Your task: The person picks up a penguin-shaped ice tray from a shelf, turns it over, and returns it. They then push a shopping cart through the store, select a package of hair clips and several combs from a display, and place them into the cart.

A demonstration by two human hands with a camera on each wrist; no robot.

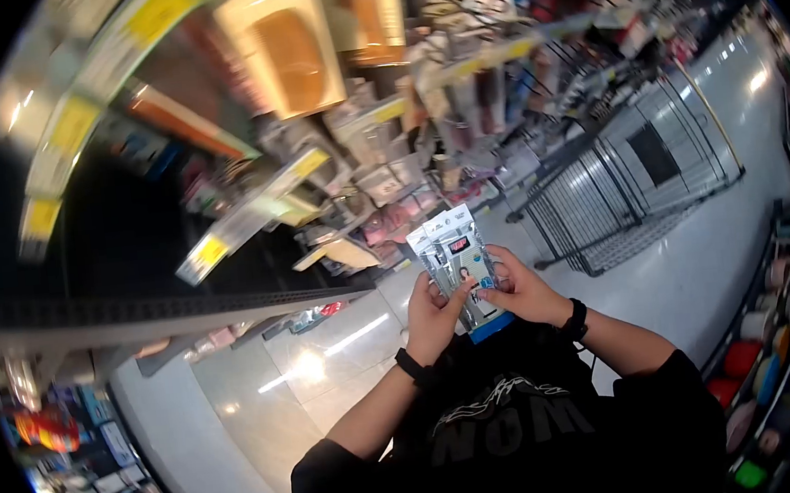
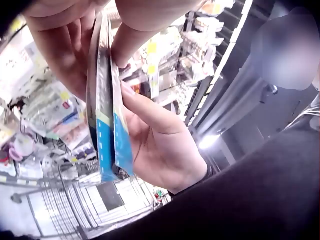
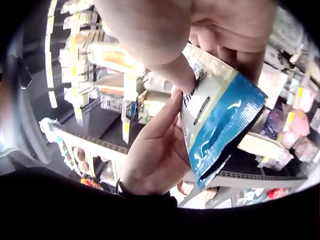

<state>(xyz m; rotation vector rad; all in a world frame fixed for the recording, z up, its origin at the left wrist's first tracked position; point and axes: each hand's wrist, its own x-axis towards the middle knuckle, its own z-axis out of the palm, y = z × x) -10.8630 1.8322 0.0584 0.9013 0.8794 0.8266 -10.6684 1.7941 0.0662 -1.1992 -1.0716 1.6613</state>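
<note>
Two flat packets [image 1: 458, 259] with white tops and blue bottom edges are held upright in front of the chest. The left hand [image 1: 432, 317] grips them from the left side, its thumb across the front. On the other side the right hand [image 1: 531, 295] grips them too, and the two thumbs lie close together. Seen edge-on in the left wrist view, the packets [image 2: 107, 145] stand face to face with a narrow gap at the bottom. In the right wrist view a glossy blue lower band shows on the near packet [image 3: 227, 120], with dark lettering above it.
A shelf rack with hanging packaged goods rises ahead, including a boxed brown comb [image 1: 292, 61] and yellow price tags [image 1: 159, 14]. A wire shopping cart [image 1: 631, 176] stands to the right on the shiny tiled floor [image 1: 332, 386]. More stocked shelves [image 1: 770, 334] line the right side.
</note>
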